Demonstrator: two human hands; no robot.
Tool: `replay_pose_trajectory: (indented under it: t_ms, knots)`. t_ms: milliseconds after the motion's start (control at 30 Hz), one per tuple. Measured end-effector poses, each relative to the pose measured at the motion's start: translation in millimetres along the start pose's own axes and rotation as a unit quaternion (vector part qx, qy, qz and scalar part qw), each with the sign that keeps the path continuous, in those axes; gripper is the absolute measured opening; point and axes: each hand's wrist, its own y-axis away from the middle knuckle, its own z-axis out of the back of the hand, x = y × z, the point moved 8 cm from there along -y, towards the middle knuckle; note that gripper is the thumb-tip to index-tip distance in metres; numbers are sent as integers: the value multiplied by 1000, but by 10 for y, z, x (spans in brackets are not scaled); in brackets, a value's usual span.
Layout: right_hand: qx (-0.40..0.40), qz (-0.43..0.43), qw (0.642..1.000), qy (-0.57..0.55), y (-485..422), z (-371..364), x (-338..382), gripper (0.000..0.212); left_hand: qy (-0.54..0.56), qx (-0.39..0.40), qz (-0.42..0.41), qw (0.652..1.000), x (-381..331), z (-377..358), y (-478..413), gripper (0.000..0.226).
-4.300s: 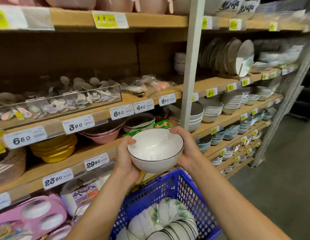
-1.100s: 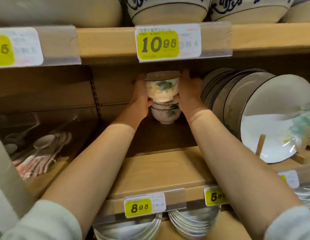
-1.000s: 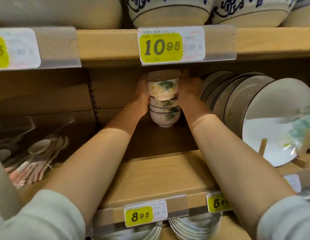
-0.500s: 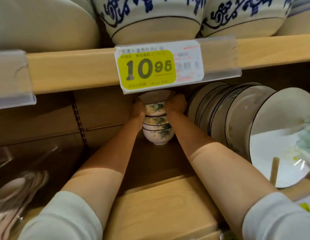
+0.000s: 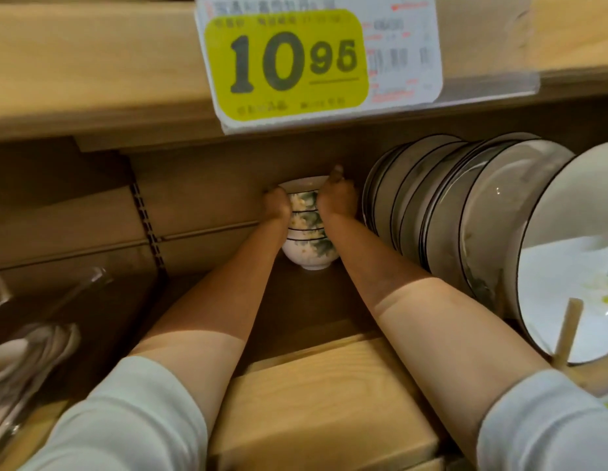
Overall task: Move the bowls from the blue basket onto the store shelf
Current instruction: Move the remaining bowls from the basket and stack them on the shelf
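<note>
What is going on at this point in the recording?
A person is stocking a store shelf. The left hand and right hand grip the upper part of a stack of floral bowls far back on the wooden shelf, just left of a row of upright plates. The bottom bowl looks set down on the shelf, but the hands have not yet let go.

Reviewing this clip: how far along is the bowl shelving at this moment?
Done: a stack of floral bowls appears to stand deep on the shelf, beside the upright plates. In hand: the left hand and right hand grip the top bowl from either side. Left: letting go; the blue basket is out of view, so remaining bowls cannot be counted.
</note>
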Motion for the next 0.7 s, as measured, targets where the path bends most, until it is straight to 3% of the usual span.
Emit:
replay_pose_trajectory:
  t_ms: [700]
  knots:
    - [-11, -51, 991, -121, -22, -37, -185, 64, 46, -35, 24, 998, 82, -22, 109, 58]
